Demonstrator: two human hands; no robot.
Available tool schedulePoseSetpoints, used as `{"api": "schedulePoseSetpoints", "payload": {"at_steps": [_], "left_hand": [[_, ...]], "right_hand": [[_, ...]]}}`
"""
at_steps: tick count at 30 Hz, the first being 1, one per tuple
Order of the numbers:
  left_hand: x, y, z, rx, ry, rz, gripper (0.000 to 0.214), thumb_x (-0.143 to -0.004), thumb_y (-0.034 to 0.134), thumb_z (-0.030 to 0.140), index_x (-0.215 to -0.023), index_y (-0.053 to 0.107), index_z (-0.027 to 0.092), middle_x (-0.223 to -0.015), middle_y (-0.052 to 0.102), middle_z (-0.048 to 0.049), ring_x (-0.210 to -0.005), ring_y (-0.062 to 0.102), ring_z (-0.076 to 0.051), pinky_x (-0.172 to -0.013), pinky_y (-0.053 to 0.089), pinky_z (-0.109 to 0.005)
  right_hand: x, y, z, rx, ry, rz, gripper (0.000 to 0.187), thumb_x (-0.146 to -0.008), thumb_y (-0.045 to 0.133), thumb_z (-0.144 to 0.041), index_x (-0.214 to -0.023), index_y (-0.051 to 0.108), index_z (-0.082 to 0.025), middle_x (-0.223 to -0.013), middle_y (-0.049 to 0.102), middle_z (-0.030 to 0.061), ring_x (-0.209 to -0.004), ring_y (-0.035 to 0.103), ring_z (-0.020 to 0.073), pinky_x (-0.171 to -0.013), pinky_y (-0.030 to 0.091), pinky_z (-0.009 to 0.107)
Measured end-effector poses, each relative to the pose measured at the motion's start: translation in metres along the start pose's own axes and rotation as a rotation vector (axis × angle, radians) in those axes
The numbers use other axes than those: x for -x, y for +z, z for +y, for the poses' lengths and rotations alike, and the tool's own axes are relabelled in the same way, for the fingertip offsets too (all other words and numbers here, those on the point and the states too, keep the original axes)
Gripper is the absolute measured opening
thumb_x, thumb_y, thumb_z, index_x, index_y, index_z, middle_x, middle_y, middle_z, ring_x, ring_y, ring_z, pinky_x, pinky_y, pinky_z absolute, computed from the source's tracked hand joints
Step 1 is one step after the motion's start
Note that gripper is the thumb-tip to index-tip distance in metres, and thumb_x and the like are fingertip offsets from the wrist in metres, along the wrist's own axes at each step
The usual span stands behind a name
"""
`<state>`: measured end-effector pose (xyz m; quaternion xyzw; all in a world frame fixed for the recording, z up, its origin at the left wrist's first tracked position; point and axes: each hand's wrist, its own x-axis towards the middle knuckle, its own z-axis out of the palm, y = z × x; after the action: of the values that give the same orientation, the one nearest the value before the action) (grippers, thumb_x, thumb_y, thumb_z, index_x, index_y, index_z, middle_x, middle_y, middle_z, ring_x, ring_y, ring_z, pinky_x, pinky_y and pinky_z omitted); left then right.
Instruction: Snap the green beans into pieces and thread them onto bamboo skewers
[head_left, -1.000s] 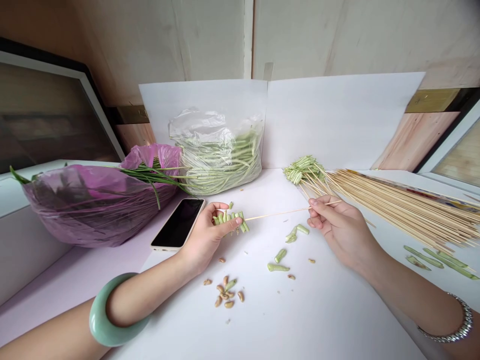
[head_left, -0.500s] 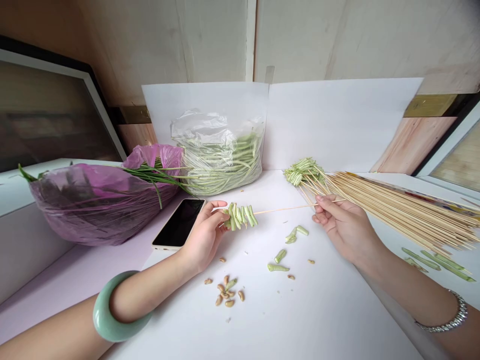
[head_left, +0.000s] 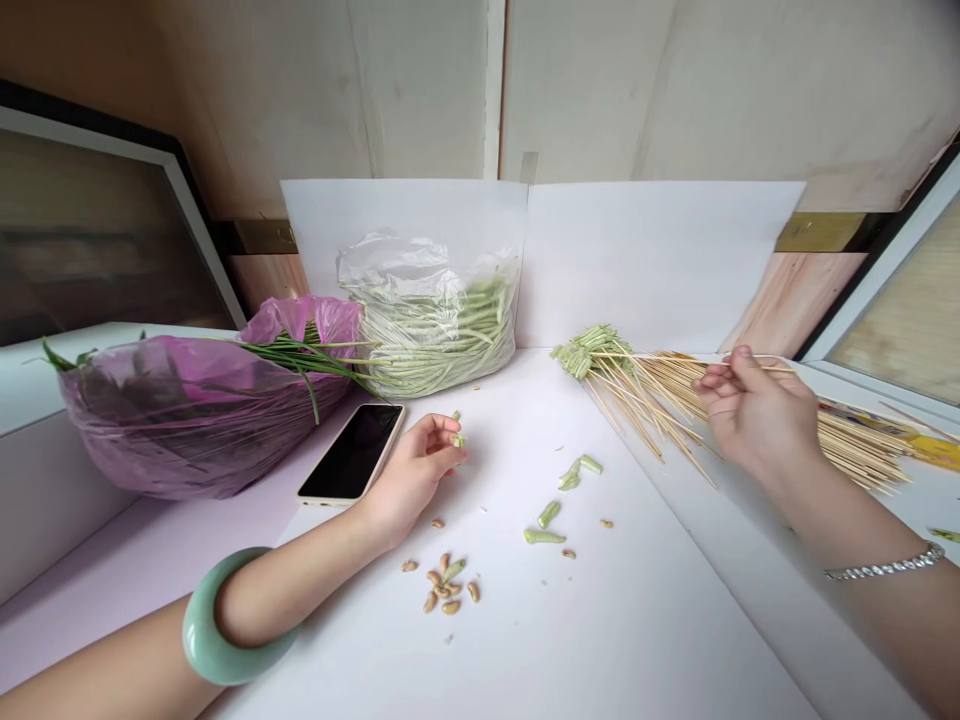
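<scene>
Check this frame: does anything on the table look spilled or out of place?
Yes: loose bean pieces and tan seeds lie scattered on the white table near the left hand, looking like spilled scraps.

A pale green bangle (head_left: 196, 640), a translucent purple plastic bag (head_left: 180, 420), pale green beans (head_left: 439, 345) and a black phone (head_left: 352, 450) on white paper (head_left: 637, 260).

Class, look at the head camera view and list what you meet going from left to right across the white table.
purple plastic bag → phone → left hand → cut green bean pieces → right hand
</scene>
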<state>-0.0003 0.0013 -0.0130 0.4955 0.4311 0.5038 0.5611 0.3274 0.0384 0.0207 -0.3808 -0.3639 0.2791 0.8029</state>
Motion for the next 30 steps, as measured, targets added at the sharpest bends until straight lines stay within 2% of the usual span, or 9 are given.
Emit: {"api": "schedulePoseSetpoints", "payload": {"at_steps": [3,6,10,13,17,23,25,27,30], "left_hand": [[0.0,-0.001,0.0,-0.136,0.011,-0.069,0.029,-0.062,0.065,0.015,-0.086,0.05,0.017,-0.077,0.05,0.0031,-0.07,0.046,-0.01,-0.064,0.037,-0.022],[0.001,-0.001,0.002,-0.246,0.012,-0.129,0.03,-0.061,0.064,0.013,-0.087,0.049,0.017,-0.077,0.049,0.0027,-0.07,0.045,-0.01,-0.063,0.038,-0.022],[0.003,-0.001,0.002,-0.354,0.019,-0.197,0.028,-0.064,0.062,0.015,-0.088,0.047,0.017,-0.078,0.05,0.0018,-0.069,0.046,-0.01,-0.06,0.039,-0.021],[0.004,-0.001,0.002,-0.417,0.001,-0.24,0.027,-0.067,0.06,0.019,-0.089,0.045,0.019,-0.083,0.05,0.0001,-0.069,0.046,-0.011,-0.048,0.038,-0.019],[0.006,0.001,0.005,-0.483,-0.045,-0.254,0.026,-0.067,0.058,0.023,-0.09,0.044,0.02,-0.086,0.048,-0.0011,-0.065,0.044,-0.012,-0.032,0.03,-0.015],[0.007,0.002,0.005,-0.486,-0.035,-0.256,0.024,-0.068,0.056,0.022,-0.089,0.045,0.019,-0.085,0.049,-0.0014,-0.064,0.044,-0.011,-0.033,0.031,-0.015],[0.006,0.001,0.005,-0.481,-0.026,-0.254,0.023,-0.069,0.056,0.021,-0.089,0.046,0.019,-0.084,0.049,-0.0014,-0.064,0.044,-0.01,-0.036,0.032,-0.015],[0.006,0.001,0.005,-0.472,-0.028,-0.249,0.022,-0.069,0.056,0.02,-0.089,0.046,0.018,-0.083,0.05,-0.0011,-0.064,0.044,-0.01,-0.039,0.032,-0.015],[0.007,0.003,0.006,-0.453,-0.027,-0.252,0.022,-0.069,0.057,0.019,-0.087,0.047,0.018,-0.082,0.05,-0.001,-0.065,0.045,-0.01,-0.04,0.032,-0.015]], "right_hand": [[-0.009,-0.01,0.0,0.096,-0.11,0.022,0.026,-0.082,0.063,-0.021,-0.06,0.051,-0.027,-0.068,0.056,-0.0031,-0.065,0.057,0.016,-0.061,0.053,0.035],[-0.013,-0.018,0.012,0.279,-0.129,-0.007,0.005,-0.087,0.058,-0.025,-0.089,0.061,-0.02,-0.087,0.064,0.0017,-0.073,0.061,0.0153,-0.064,0.054,0.033],[-0.015,-0.027,0.032,0.589,-0.134,-0.078,0.023,-0.089,0.056,-0.027,-0.108,0.059,-0.014,-0.104,0.063,0.006,-0.083,0.063,0.0172,-0.071,0.053,0.036],[-0.016,-0.032,0.036,0.779,-0.159,-0.119,0.02,-0.088,0.057,-0.028,-0.103,0.061,-0.015,-0.105,0.063,0.0062,-0.089,0.062,0.0188,-0.077,0.052,0.039],[-0.016,-0.031,0.03,0.895,-0.184,-0.23,0.011,-0.079,0.066,-0.028,-0.081,0.061,-0.018,-0.084,0.069,0.0031,-0.084,0.065,0.0201,-0.08,0.049,0.04],[-0.011,-0.021,0.013,1.044,-0.052,-0.572,0.019,-0.068,0.068,-0.038,-0.06,0.059,-0.023,-0.049,0.062,-0.002,-0.043,0.059,0.0181,-0.049,0.048,0.031],[-0.011,-0.02,0.003,1.126,-0.076,-0.509,0.026,-0.073,0.064,-0.042,-0.056,0.058,-0.023,-0.046,0.058,-0.0023,-0.041,0.054,0.0155,-0.05,0.045,0.03],[-0.017,-0.024,-0.006,1.209,-0.12,-0.349,0.033,-0.082,0.056,-0.044,-0.057,0.057,-0.023,-0.048,0.057,-0.0016,-0.046,0.053,0.0152,-0.057,0.046,0.032],[-0.033,-0.04,-0.012,1.33,-0.107,-0.125,0.026,-0.089,0.052,-0.039,-0.083,0.063,-0.016,-0.077,0.065,0.0021,-0.068,0.061,0.0162,-0.07,0.05,0.036]]}}
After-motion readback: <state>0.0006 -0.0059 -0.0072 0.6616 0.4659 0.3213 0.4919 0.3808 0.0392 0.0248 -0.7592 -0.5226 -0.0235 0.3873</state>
